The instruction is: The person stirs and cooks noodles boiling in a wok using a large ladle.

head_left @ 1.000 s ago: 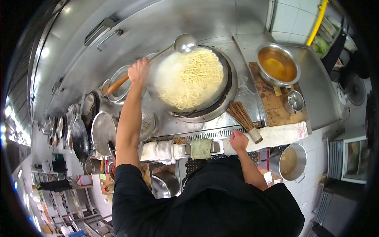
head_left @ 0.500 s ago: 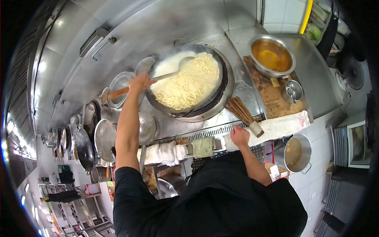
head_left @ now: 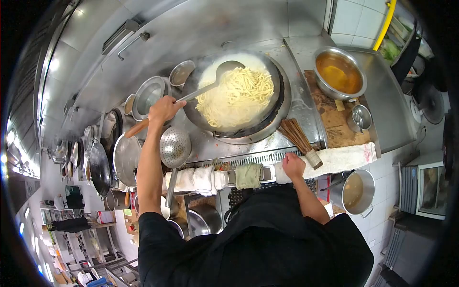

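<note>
My left hand (head_left: pixel 164 109) is wrapped around the handle of a long metal ladle (head_left: pixel 203 90), whose wooden end sticks out behind the wrist. The ladle's bowl rests at the back of a large wok (head_left: pixel 190 115), against the noodles. Thick pale noodles (head_left: pixel 239 98) lie heaped in whitish, steaming liquid. My right hand (head_left: pixel 293 166) is closed in a fist with nothing visible in it, at the counter's front edge by a white towel (head_left: pixel 346 157). Just beside that fist lies a bamboo wok brush (head_left: pixel 297 136).
A steel bowl of amber liquid (head_left: pixel 340 72) and a small metal cup (head_left: pixel 359 118) stand on cardboard at the right. A perforated skimmer (head_left: pixel 175 147) lies left of the wok. Below the counter at right is a pot of cloudy liquid (head_left: pixel 354 191). Pans (head_left: pixel 100 170) line the left side.
My left hand has drawn back toward my body and left relative to the wok, tilting the ladle more steeply. The view has shifted slightly. My right hand stays in a fist near the brush.
</note>
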The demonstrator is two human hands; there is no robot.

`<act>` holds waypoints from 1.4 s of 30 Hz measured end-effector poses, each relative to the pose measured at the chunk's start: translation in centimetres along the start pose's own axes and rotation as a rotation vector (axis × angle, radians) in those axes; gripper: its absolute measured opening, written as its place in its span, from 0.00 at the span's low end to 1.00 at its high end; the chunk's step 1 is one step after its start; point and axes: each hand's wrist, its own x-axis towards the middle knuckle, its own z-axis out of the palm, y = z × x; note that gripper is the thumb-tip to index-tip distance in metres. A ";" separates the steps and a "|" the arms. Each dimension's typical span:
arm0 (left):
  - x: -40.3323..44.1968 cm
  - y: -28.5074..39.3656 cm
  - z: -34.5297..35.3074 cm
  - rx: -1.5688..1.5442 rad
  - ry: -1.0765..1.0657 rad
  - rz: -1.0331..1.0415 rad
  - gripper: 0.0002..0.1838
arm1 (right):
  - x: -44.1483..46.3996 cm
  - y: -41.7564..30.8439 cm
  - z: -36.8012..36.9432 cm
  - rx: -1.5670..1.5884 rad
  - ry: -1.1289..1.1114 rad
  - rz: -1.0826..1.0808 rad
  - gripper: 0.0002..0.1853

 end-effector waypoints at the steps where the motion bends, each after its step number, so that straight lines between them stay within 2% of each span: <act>1: -0.6 -0.1 -0.3 -0.002 -0.002 -0.001 0.29 | 0.0 0.1 0.0 0.001 0.007 -0.005 0.06; 4: -2.4 -0.2 -0.8 0.059 0.070 0.020 0.31 | 0.2 0.2 -0.1 -0.027 -0.034 0.000 0.05; 6: -3.9 -0.2 -0.9 0.126 0.221 0.055 0.27 | 0.0 0.3 0.0 -0.014 -0.021 -0.008 0.05; 7: -5.0 -0.3 -1.0 0.127 0.226 0.054 0.27 | 0.0 0.4 0.2 0.000 -0.004 -0.015 0.06; 9: -6.3 -0.1 -1.3 0.190 0.409 0.047 0.27 | 0.2 0.2 0.1 0.008 0.016 -0.014 0.06; 10: -6.3 -0.1 -1.7 0.233 0.394 0.042 0.25 | 0.0 0.2 0.1 0.013 0.021 -0.010 0.06; 14: -4.3 0.1 -1.9 0.297 0.467 0.009 0.24 | 0.1 0.3 -0.1 0.006 -0.022 -0.010 0.07; 16: -1.4 -0.3 -1.1 0.294 0.613 0.070 0.20 | 0.2 0.3 -0.1 0.010 -0.015 -0.014 0.07; 19: 3.6 -0.7 0.6 0.293 0.628 0.101 0.18 | 0.0 0.3 0.1 0.020 0.001 -0.021 0.06; 24: 9.3 0.9 1.4 0.346 0.548 0.136 0.20 | -0.1 0.3 0.1 0.051 0.050 -0.034 0.06; 26: 10.0 2.0 0.9 0.393 0.400 0.132 0.18 | -0.1 0.4 0.1 0.043 0.051 -0.031 0.06; 27: 10.1 2.7 0.3 0.396 0.400 0.136 0.18 | -0.1 0.3 0.1 0.038 0.051 -0.032 0.06; 29: 10.1 3.5 -0.6 0.454 0.162 0.138 0.22 | -0.1 0.2 0.0 0.033 0.044 -0.025 0.06; 33: 9.6 3.3 -1.0 0.462 0.081 0.171 0.27 | 0.1 0.1 -0.1 0.011 -0.003 -0.001 0.06; 36: 10.0 1.0 0.3 0.367 -0.010 0.146 0.33 | 0.1 0.1 -0.1 0.025 -0.001 -0.003 0.06; 38: 11.1 -1.5 1.6 0.261 -0.177 0.186 0.36 | 0.0 0.0 -0.3 0.028 -0.011 0.009 0.06; 42: 8.1 -2.8 1.6 0.133 -0.182 0.104 0.35 | 0.1 0.0 -0.2 0.006 -0.060 0.040 0.06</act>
